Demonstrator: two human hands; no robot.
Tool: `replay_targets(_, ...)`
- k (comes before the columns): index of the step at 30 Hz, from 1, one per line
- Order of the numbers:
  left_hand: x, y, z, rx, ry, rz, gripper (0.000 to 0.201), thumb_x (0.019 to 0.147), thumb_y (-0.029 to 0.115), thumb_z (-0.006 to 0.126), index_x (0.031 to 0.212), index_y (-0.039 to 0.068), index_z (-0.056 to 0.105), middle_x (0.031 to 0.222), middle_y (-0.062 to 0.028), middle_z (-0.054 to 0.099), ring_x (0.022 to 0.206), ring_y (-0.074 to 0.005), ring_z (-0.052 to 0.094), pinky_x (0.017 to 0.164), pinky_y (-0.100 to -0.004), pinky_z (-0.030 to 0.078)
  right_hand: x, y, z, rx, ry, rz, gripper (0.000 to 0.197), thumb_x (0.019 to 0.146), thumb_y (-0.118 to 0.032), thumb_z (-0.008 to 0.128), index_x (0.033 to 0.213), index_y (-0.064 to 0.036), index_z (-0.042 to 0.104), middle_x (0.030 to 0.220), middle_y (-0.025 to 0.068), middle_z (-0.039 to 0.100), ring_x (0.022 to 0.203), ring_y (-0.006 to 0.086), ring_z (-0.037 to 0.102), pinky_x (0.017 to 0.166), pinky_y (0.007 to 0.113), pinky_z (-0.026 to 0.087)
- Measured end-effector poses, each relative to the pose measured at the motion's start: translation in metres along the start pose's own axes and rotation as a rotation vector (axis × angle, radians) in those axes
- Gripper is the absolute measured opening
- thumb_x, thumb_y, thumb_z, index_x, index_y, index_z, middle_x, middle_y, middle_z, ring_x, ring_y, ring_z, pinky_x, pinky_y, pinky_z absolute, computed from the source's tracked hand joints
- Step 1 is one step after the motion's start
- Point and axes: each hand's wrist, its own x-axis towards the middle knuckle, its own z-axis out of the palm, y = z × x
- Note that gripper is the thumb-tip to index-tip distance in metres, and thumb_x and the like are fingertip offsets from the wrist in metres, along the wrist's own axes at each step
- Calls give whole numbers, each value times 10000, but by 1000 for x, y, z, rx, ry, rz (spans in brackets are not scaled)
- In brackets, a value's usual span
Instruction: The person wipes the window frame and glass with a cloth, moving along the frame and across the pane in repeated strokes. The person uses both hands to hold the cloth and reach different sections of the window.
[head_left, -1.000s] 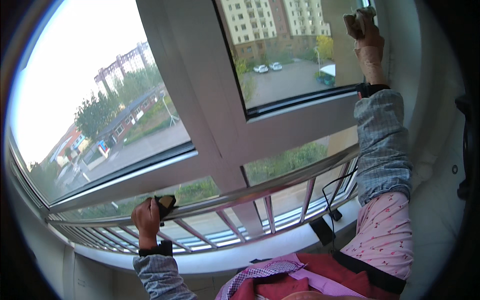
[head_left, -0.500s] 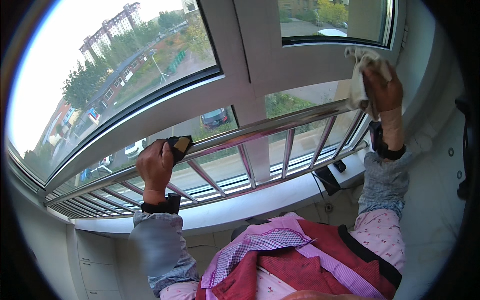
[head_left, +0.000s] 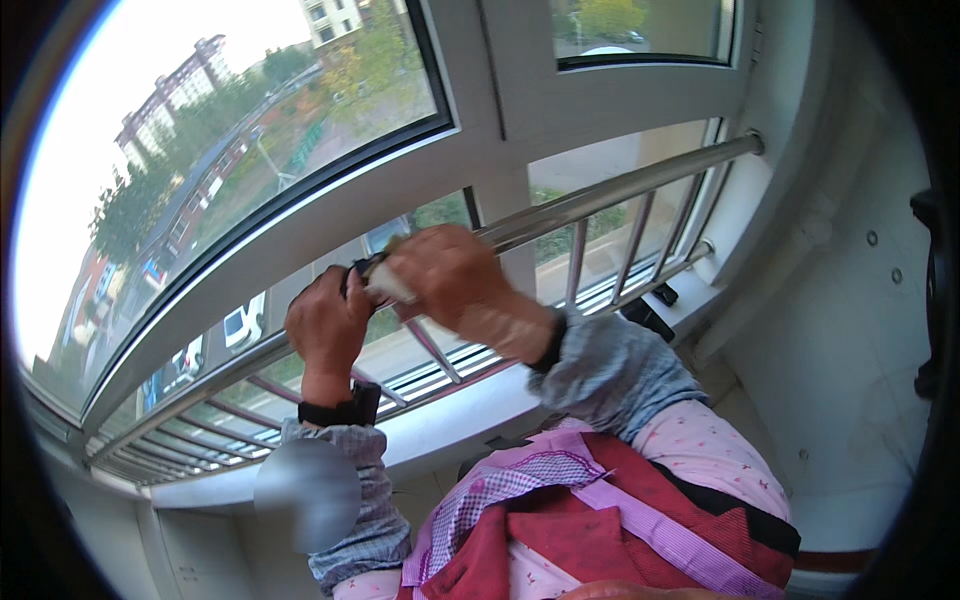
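A shiny metal top rail point(head_left: 620, 190) runs along the window above thin upright bars. Over its middle, my right hand point(head_left: 450, 280) is closed on a cream cloth point(head_left: 392, 284), slightly blurred and mostly covered by the fingers. Right beside it, my left hand point(head_left: 328, 320) is closed at the rail. A small dark piece point(head_left: 362, 267) shows between its thumb and fingers; most of it is hidden. The two hands nearly touch.
White-framed window panes point(head_left: 330, 230) rise behind the railing. A white sill point(head_left: 480, 408) lies below the bars, with a black object point(head_left: 648, 320) at its right end. The wall point(head_left: 850, 330) curves round at right, and cabinets point(head_left: 200, 550) stand at lower left.
My right hand has swept left with the cloth, from the rail's right end to beside my left hand. My left hand stays at nearly the same spot on the rail.
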Motion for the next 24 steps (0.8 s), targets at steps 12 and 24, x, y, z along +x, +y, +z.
replay_targets(12,-5,-28,1,62,-29,-53,344,981,341,430,911,93,657,816,-194,661,769,-421,633,670,-506,474,-59,153,-138,-515,-55,118,291,744,-203,766,1011,-151,662,962,61,695,903,246,682,862,504,502)
replay_targets(24,-6,-24,9,-35,6,-100,413,1002,317,373,878,10,620,780,-249,602,743,-481,556,648,-502,407,-167,393,-313,-546,319,1055,465,861,-439,658,1030,-11,725,917,225,711,843,389,689,748,432,531)
